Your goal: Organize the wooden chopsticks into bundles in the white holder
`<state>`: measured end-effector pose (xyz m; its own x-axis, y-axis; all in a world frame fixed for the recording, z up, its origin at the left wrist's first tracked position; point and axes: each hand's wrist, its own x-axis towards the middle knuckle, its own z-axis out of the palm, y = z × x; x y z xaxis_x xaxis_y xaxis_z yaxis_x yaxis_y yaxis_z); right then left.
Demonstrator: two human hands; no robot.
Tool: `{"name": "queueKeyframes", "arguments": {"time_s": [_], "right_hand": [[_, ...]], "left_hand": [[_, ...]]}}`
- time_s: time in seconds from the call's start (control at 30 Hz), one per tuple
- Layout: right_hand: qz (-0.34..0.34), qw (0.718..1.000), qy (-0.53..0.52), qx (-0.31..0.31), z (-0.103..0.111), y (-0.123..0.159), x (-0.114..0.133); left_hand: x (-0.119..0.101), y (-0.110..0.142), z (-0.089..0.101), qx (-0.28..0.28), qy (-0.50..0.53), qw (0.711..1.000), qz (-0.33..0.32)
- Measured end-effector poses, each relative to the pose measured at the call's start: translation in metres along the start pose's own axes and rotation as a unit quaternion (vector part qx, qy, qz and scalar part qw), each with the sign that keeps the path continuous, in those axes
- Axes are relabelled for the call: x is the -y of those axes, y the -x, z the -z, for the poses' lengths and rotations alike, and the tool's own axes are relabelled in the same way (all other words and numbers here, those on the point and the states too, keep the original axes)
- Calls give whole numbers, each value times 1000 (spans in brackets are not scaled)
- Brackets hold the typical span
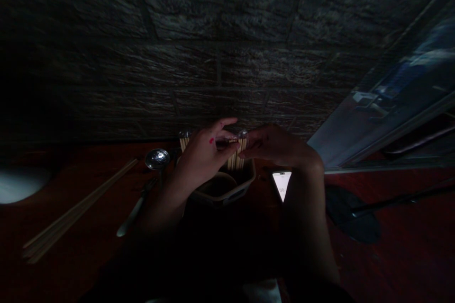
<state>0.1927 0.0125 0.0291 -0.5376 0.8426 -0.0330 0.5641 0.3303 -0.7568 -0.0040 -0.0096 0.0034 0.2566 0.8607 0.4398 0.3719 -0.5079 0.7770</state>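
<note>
In the dim light, both hands meet over a basket [222, 196] on the table. A bundle of thin wooden sticks [237, 160], possibly chopsticks, stands upright there, with clear plastic at its top. My left hand [201, 156] has its thumb against the sticks, while its index finger reaches out above them. Closed around the bundle's upper right side are the fingers of my right hand [265, 144]. A second group of sticks [183, 143], also topped with clear plastic, shows behind my left hand. The lower ends of the held sticks are hidden in shadow.
Left of the basket lie a metal ladle [157, 158], a utensil with a pale handle [128, 220] and a bundle of long sticks [80, 213]. A lit phone [281, 183] is partly behind my right forearm. A stone-patterned wall [220, 66] rises behind.
</note>
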Motion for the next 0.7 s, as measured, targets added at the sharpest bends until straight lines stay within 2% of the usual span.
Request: {"name": "queueKeyframes", "arguments": {"time_s": [0.7], "right_hand": [[-14, 1000, 22, -2, 1, 0, 1]], "left_hand": [[2, 1, -1, 0, -3, 1000, -4]]}}
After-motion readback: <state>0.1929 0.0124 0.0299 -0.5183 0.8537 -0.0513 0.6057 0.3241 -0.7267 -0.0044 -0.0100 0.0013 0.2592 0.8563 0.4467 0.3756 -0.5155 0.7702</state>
